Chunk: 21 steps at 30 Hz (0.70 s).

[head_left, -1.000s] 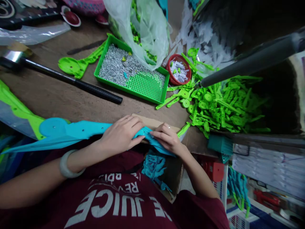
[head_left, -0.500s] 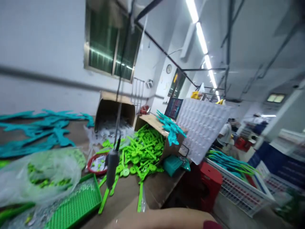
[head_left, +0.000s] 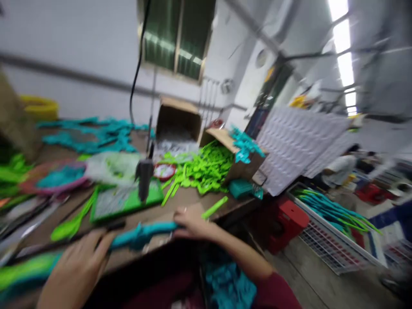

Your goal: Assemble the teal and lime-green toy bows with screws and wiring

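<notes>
The view is smeared by motion. My right hand (head_left: pixel 190 224) rests on the right end of a long teal plastic piece (head_left: pixel 141 234) at the near edge of the wooden table (head_left: pixel 193 197), fingers curled onto it. My left hand (head_left: pixel 75 268) lies lower left, over the left part of the same piece, fingers stretched forward. A box of teal parts (head_left: pixel 228 285) sits below, by my lap.
A green tray (head_left: pixel 124 201), a hanging grey tool (head_left: pixel 143 178), a red basket (head_left: pixel 164 171), a pile of green parts (head_left: pixel 202 167) spilling from a cardboard box (head_left: pixel 244 165), teal pieces (head_left: pixel 93 137) at the back, a red stool (head_left: pixel 286 223) and a white crate (head_left: pixel 328 240) lie around. Another person (head_left: pixel 341 165) works at far right.
The camera swung up to the room half a second ago and has tipped back down; both hands and the teal piece are in view again, the left hand further left than before.
</notes>
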Each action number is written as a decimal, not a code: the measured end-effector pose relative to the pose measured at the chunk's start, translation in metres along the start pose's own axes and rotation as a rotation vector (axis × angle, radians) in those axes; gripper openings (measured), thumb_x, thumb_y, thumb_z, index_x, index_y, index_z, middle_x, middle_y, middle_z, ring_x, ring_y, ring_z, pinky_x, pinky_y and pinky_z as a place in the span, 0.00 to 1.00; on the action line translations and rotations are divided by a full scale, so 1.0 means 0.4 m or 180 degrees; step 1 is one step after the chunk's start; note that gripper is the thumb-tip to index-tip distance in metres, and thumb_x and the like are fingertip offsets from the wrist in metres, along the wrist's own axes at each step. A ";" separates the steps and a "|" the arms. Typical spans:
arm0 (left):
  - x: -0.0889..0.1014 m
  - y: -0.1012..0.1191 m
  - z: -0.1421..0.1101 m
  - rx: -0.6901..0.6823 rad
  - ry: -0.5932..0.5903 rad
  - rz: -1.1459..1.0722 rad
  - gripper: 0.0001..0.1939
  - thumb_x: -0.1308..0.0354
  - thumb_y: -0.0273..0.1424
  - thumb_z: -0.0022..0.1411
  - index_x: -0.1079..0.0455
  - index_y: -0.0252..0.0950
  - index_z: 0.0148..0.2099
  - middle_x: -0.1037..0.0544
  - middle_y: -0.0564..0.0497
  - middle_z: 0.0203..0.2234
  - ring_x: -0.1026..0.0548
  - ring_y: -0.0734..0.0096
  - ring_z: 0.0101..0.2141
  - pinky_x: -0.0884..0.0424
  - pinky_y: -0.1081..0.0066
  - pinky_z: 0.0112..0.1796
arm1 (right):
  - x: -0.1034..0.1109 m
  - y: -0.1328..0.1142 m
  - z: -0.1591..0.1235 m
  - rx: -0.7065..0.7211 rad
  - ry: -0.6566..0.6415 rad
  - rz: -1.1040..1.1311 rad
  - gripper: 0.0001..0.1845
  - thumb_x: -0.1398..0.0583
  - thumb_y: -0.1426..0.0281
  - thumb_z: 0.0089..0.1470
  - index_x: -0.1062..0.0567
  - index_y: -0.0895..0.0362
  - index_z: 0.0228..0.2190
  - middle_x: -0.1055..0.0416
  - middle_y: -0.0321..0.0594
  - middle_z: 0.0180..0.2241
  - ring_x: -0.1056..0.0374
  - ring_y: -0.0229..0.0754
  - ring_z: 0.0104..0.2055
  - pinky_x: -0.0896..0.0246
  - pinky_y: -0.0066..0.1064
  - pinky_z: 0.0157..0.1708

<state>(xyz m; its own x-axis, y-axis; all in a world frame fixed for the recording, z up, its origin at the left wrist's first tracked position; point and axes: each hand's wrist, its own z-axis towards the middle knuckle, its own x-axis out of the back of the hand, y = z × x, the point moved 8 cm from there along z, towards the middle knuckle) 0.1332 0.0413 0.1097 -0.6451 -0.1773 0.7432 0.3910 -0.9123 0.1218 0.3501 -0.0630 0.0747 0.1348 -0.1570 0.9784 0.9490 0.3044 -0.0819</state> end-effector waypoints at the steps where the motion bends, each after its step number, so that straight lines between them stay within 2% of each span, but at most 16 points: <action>1: -0.003 0.004 -0.035 0.0075 -0.0097 0.0240 0.15 0.53 0.29 0.65 0.27 0.46 0.46 0.22 0.46 0.38 0.24 0.49 0.38 0.27 0.52 0.37 | 0.006 -0.002 0.011 -0.0070 0.0004 0.0141 0.13 0.36 0.61 0.59 0.25 0.58 0.36 0.30 0.43 0.39 0.35 0.41 0.38 0.40 0.29 0.36; 3: -0.025 -0.002 -0.082 0.0256 -0.0355 0.0587 0.13 0.52 0.25 0.63 0.29 0.40 0.45 0.22 0.42 0.40 0.24 0.50 0.41 0.28 0.54 0.40 | -0.003 0.005 0.037 -0.0159 0.0007 0.0376 0.10 0.40 0.66 0.63 0.26 0.60 0.42 0.32 0.49 0.44 0.37 0.46 0.45 0.40 0.35 0.42; 5: -0.042 -0.016 -0.104 0.0396 -0.0393 0.0650 0.11 0.50 0.24 0.63 0.30 0.37 0.45 0.22 0.41 0.40 0.24 0.52 0.40 0.28 0.56 0.40 | -0.022 0.015 0.056 -0.0160 0.0060 0.0329 0.12 0.40 0.66 0.63 0.26 0.59 0.46 0.32 0.51 0.45 0.39 0.50 0.47 0.41 0.39 0.45; 11: -0.077 -0.030 -0.095 0.0154 -0.0687 0.0012 0.13 0.48 0.33 0.69 0.31 0.37 0.54 0.21 0.41 0.46 0.23 0.54 0.45 0.29 0.58 0.43 | -0.074 0.035 0.071 -0.0069 0.0066 0.0333 0.14 0.41 0.70 0.63 0.27 0.62 0.48 0.30 0.51 0.42 0.39 0.51 0.45 0.38 0.40 0.42; 14: -0.077 -0.051 -0.082 0.0087 -0.0666 -0.0194 0.15 0.50 0.35 0.72 0.30 0.36 0.54 0.20 0.43 0.43 0.23 0.56 0.41 0.30 0.60 0.40 | -0.072 0.051 0.084 -0.0051 0.0056 0.0470 0.16 0.40 0.67 0.63 0.29 0.60 0.51 0.29 0.48 0.42 0.37 0.48 0.45 0.35 0.39 0.44; 18: -0.094 -0.078 -0.070 0.0104 -0.0721 -0.0349 0.16 0.50 0.36 0.73 0.29 0.35 0.55 0.20 0.43 0.43 0.23 0.56 0.40 0.30 0.61 0.39 | -0.047 0.056 0.108 0.0075 0.0121 0.1060 0.18 0.41 0.63 0.64 0.29 0.58 0.53 0.29 0.47 0.44 0.34 0.46 0.47 0.33 0.37 0.46; 21: -0.095 -0.076 -0.070 0.0200 -0.0719 -0.0332 0.16 0.50 0.36 0.73 0.30 0.34 0.56 0.21 0.43 0.43 0.23 0.56 0.41 0.31 0.60 0.40 | -0.037 0.037 0.115 0.0168 0.0262 0.1048 0.15 0.42 0.64 0.65 0.28 0.58 0.50 0.28 0.47 0.41 0.34 0.47 0.44 0.32 0.37 0.43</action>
<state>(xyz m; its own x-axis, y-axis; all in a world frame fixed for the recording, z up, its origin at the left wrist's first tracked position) 0.1275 0.0655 0.0593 -0.5237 0.0101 0.8518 0.3747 -0.8953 0.2410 0.3491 -0.0129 0.0676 0.4561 -0.1170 0.8822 0.8349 0.3993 -0.3788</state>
